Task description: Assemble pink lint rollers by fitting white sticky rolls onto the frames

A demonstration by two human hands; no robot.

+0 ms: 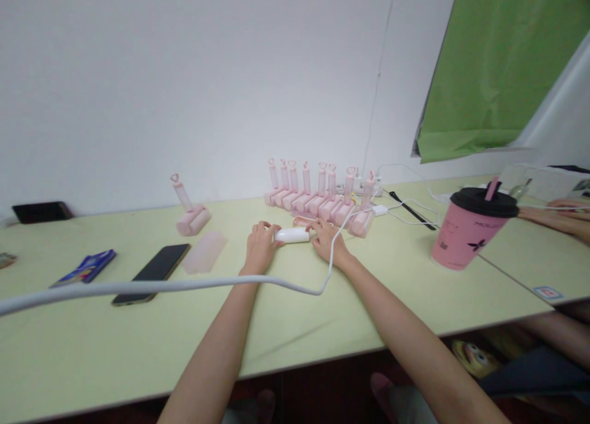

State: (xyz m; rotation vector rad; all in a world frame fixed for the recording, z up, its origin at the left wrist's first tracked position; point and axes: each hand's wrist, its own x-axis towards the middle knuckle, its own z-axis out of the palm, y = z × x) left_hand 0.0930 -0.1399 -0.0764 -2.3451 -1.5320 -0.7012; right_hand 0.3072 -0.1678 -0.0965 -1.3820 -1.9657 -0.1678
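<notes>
Head view: both forearms reach forward, converging; left hand [262,247] and right hand [328,243] pinch opposite ends of a white cylinder [292,235], lying crosswise before pink devices [316,204] on the table [304,325].

Left hand [260,243] and right hand [326,238] near each other, fingers [275,228] curled inward, bare forearms [220,356] stretched forward

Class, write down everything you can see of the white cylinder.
The white cylinder is short, smooth and slightly glossy, perhaps plastic. It lies on its side, roughly level, running left to right low over the table. The left hand's fingers hold one end, the right hand's the other, partly hiding both. Whether it touches the table is unclear.
</notes>
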